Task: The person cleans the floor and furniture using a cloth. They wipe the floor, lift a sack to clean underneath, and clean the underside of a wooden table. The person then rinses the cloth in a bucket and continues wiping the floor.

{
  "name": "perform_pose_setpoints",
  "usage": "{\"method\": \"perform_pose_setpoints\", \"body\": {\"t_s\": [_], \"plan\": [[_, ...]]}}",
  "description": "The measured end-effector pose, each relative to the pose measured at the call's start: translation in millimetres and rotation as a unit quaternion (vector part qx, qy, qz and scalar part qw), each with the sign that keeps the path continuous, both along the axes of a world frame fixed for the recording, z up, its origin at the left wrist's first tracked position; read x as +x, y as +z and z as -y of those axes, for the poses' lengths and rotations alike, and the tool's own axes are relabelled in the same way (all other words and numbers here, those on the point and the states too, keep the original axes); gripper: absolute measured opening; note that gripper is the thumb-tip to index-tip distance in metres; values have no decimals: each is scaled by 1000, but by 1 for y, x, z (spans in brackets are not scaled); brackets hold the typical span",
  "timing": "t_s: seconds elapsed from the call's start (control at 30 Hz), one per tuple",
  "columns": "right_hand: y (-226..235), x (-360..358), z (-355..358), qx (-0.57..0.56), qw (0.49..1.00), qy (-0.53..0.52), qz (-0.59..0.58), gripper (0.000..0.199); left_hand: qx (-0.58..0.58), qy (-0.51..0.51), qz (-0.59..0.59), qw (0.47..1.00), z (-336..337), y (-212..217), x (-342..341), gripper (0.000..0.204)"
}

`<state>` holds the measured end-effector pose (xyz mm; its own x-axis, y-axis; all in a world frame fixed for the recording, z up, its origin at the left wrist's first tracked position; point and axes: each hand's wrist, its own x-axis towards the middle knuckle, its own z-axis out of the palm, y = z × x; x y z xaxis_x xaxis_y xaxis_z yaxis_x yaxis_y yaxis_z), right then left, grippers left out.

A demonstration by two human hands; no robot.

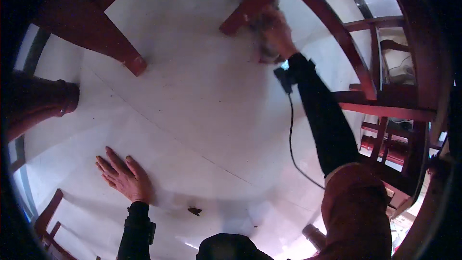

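My left hand [122, 178] lies flat on the pale tiled floor [187, 110], palm down with its fingers spread, and holds nothing. Far out to the right, my right hand [277, 31] is closed over what looks like a crumpled dark cloth [267, 52], pressed to the floor. Motion smears the hand and the cloth, so the fingers are hard to make out. This hand is right beside the foot of a red-brown wooden leg [234, 23]. A small black device [285, 78] with a cable sits at my right wrist.
Another tapered wooden leg [134, 63] and a thick turned leg [67, 97] stand at the left. Wooden chair rails [385, 106] crowd the right side. A small dark scrap [194, 211] lies on the floor near me. A black rounded shape [231, 248] is at the lower edge.
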<state>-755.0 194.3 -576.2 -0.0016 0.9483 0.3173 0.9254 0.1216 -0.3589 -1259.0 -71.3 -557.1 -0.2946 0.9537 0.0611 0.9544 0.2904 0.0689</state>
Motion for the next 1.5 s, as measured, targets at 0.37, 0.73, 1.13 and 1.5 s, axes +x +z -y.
{"method": "perform_pose_setpoints", "body": {"t_s": [0.37,0.73,1.13,1.5], "plan": [[60,-149,289,-126,988,85,-9,53,11,9,-18,1000,-2,-5,2,62],[109,-42,212,39,972,-76,-217,41,18,8,-34,999,2,-4,-9,62],[19,64,114,-93,965,-173,176,61,18,-3,2,1000,0,-7,0,63],[52,-168,344,-122,989,72,31,55,18,3,-34,999,-1,-13,-7,64]]}}
